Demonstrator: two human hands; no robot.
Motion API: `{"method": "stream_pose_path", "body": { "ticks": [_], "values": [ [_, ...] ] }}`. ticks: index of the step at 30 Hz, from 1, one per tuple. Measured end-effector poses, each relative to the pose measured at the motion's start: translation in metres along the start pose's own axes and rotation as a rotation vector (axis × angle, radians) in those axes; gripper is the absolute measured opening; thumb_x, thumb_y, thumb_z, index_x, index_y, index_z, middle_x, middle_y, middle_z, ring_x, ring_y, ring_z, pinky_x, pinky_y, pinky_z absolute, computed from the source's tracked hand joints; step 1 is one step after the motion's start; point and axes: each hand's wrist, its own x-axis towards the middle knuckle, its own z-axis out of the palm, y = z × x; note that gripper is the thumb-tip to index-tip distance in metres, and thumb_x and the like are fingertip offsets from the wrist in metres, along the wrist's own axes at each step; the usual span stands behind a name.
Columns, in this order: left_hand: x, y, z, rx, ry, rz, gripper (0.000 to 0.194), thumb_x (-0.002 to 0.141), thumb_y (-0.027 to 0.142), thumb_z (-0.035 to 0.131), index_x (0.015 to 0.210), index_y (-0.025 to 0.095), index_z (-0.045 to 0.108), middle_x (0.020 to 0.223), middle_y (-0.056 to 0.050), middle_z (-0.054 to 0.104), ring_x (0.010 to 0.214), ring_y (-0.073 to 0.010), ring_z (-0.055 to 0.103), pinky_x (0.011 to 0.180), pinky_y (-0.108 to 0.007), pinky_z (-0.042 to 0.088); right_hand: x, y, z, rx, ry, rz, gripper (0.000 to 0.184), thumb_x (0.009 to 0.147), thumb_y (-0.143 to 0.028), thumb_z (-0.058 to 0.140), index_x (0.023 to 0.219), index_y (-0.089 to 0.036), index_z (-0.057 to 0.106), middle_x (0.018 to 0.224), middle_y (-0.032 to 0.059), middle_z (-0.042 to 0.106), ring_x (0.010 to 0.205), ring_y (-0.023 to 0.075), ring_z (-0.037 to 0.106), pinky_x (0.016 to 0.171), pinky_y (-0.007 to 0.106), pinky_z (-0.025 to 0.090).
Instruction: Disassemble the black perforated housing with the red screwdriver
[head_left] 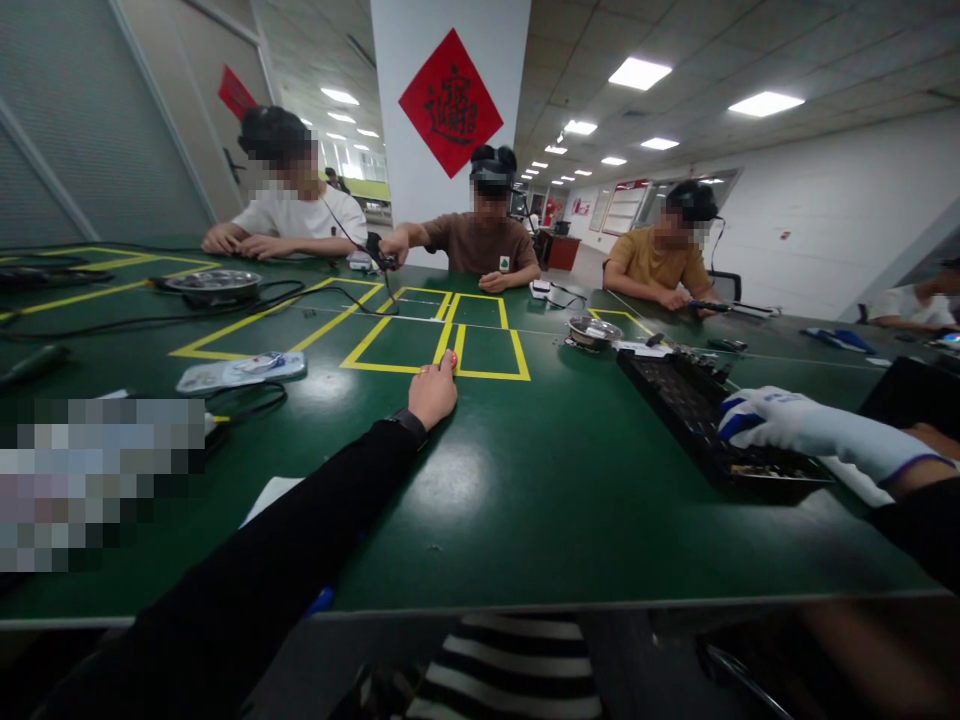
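Observation:
My left hand, bare with a dark band at the wrist, reaches out over the middle of the green table. Its thumb and finger close on a small red round thing by the yellow tape lines. On the right side, my right hand wears a white glove with blue fingertips. The gloved fingers are curled down over the near part of a long black open case. Whatever lies inside those fingers is hidden. Small loose bits sit in the case's near end, and metallic parts lie along its far side.
A round metal dish stands beyond the case, another dish at the far left among black cables. A pale blue flat thing lies left. Something white is partly under my left arm. Three people sit across the table.

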Motion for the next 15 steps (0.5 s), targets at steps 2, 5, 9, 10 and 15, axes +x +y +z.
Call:
{"method": "stream_pose_path", "body": {
  "ticks": [2, 5, 9, 10, 15],
  "values": [
    [-0.001, 0.001, -0.001, 0.005, -0.001, -0.001, 0.054, 0.084, 0.020, 0.033, 0.136, 0.010, 0.024, 0.109, -0.019, 0.058, 0.104, -0.0278, 0.054, 0.085, -0.038, 0.041, -0.008, -0.014, 0.002, -0.022, -0.077, -0.025, 0.032, 0.062, -0.050, 0.060, 0.085, -0.031, 0.070, 0.126, -0.0005, 0.051, 0.117, 0.0315, 0.043, 0.097, 0.038, 0.035],
    [-0.002, 0.002, -0.003, 0.009, -0.011, -0.002, 0.054, 0.084, 0.020, 0.033, 0.136, 0.010, 0.025, 0.110, -0.019, 0.057, 0.104, -0.0276, 0.053, 0.086, -0.038, 0.041, -0.012, -0.022, 0.008, -0.056, -0.110, -0.064, 0.032, 0.061, -0.043, 0.061, 0.088, -0.029, 0.069, 0.132, 0.0024, 0.046, 0.122, 0.0331, 0.038, 0.099, 0.040, 0.031],
    [-0.002, 0.002, -0.005, 0.005, -0.025, -0.008, 0.054, 0.085, 0.021, 0.033, 0.137, 0.010, 0.024, 0.110, -0.019, 0.057, 0.105, -0.0275, 0.052, 0.086, -0.038, 0.041, -0.004, -0.018, 0.016, -0.052, -0.123, -0.094, 0.035, 0.062, -0.034, 0.061, 0.095, -0.026, 0.068, 0.134, 0.0071, 0.045, 0.124, 0.0315, 0.038, 0.100, 0.037, 0.030],
    [-0.002, 0.002, -0.005, 0.002, -0.026, -0.007, 0.054, 0.085, 0.021, 0.032, 0.137, 0.011, 0.024, 0.110, -0.019, 0.057, 0.105, -0.0275, 0.052, 0.086, -0.038, 0.041, -0.001, -0.016, 0.018, -0.045, -0.130, -0.102, 0.036, 0.063, -0.033, 0.061, 0.097, -0.026, 0.068, 0.134, 0.0075, 0.045, 0.124, 0.0308, 0.038, 0.100, 0.036, 0.029],
    [-0.002, 0.001, -0.005, -0.014, -0.026, -0.009, 0.054, 0.084, 0.020, 0.033, 0.136, 0.011, 0.024, 0.111, -0.019, 0.057, 0.105, -0.0276, 0.052, 0.086, -0.039, 0.040, 0.009, -0.014, 0.020, 0.025, -0.125, -0.100, 0.046, 0.056, -0.030, 0.066, 0.102, -0.028, 0.066, 0.128, 0.0073, 0.051, 0.117, 0.0289, 0.047, 0.096, 0.036, 0.035]
  ]
}}
